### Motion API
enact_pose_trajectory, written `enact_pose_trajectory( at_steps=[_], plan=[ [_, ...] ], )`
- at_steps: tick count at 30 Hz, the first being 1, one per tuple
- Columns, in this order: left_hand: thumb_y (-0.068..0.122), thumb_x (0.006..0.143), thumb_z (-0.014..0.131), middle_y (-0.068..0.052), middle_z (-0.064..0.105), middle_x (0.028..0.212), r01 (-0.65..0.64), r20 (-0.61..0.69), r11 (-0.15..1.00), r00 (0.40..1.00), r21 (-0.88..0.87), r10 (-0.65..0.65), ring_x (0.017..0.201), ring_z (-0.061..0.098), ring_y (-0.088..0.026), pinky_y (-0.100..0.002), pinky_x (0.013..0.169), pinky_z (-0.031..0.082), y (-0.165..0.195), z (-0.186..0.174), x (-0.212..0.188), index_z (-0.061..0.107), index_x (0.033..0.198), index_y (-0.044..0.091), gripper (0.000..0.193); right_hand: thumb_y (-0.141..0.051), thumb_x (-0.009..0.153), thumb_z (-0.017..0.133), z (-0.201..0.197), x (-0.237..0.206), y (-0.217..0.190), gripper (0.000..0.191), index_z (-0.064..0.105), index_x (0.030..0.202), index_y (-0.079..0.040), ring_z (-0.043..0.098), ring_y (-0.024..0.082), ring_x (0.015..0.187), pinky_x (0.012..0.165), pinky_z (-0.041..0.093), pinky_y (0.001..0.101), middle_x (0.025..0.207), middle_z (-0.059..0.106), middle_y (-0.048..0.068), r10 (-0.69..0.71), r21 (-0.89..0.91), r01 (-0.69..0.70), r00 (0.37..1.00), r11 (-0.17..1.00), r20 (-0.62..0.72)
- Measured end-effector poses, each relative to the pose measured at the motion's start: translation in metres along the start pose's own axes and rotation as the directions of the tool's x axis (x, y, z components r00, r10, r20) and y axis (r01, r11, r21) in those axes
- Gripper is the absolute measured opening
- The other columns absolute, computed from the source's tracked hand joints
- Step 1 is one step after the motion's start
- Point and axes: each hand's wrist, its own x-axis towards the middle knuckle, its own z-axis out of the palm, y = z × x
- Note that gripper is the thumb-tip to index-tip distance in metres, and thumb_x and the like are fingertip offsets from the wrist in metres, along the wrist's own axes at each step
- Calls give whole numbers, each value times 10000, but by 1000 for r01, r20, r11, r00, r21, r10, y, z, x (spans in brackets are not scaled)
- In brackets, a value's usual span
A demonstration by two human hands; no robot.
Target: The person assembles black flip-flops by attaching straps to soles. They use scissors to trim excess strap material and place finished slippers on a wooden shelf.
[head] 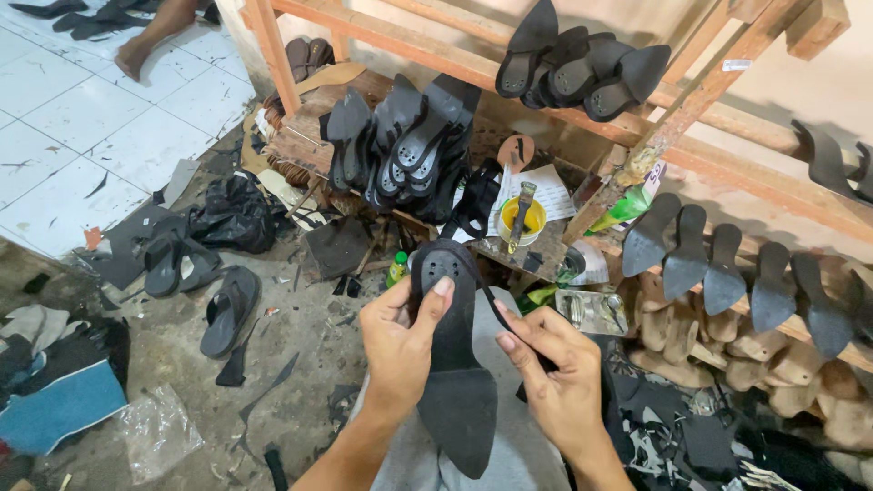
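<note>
My left hand (397, 341) grips a black shoe sole (457, 400) by its narrow middle, thumb pressed near the holed heel end. The sole's bottom faces up and its wide toe end points toward me, over my grey-clad lap. My right hand (552, 377) pinches a thin black strap (488, 300) that runs along the sole's right edge. Both hands touch the same shoe piece.
A yellow glue pot with a brush (522, 221) stands on a low wooden bench (300, 136) just ahead, beside stacked black soles (409, 150). More soles (582, 64) rest on the wooden rack; wooden lasts (755, 341) at right. Sandals (227, 309) and scraps litter the floor left. Another person's foot (136, 55) at top left.
</note>
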Motion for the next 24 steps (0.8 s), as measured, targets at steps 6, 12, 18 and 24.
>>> enact_pose_trajectory(
  at_steps=[6, 12, 18, 24],
  plan=[
    [46, 950, 691, 3, 720, 928, 0, -37, 999, 999, -52, -2, 827, 624, -37, -200, 756, 522, 3, 3, -1, 732, 1029, -66, 144, -52, 891, 740, 16, -9, -8, 304, 742, 1190, 3, 549, 96, 666, 604, 461, 224, 763, 572, 23, -94, -84, 90, 995, 992, -46],
    [51, 975, 691, -11, 715, 897, 15, -84, 999, 996, -41, -18, 803, 619, -45, -200, 721, 508, -1, 8, -6, 731, 1008, -70, 132, -14, 872, 755, 29, -12, -8, 313, 726, 1182, 25, 601, 84, 711, 630, 497, 206, 855, 639, 36, -175, -62, 171, 982, 983, -68],
    [238, 994, 578, -31, 691, 1033, 428, 108, 882, 904, -197, -414, 912, 648, -116, -287, 818, 534, -1, 0, -1, 656, 1165, 55, 263, -7, 808, 820, 26, -8, 5, 377, 747, 1176, 18, 599, 128, 673, 615, 470, 219, 805, 660, 50, -49, -1, 49, 999, 999, -18],
    [401, 1075, 458, -93, 679, 1103, 316, 315, 936, 914, -156, -256, 1029, 634, -182, -345, 948, 513, 1, -11, -1, 637, 1158, -14, 461, -41, 907, 714, 25, -5, 10, 263, 710, 1153, 53, 631, 122, 794, 758, 502, 240, 874, 669, 56, -61, 101, 50, 992, 994, 109]
  ],
)
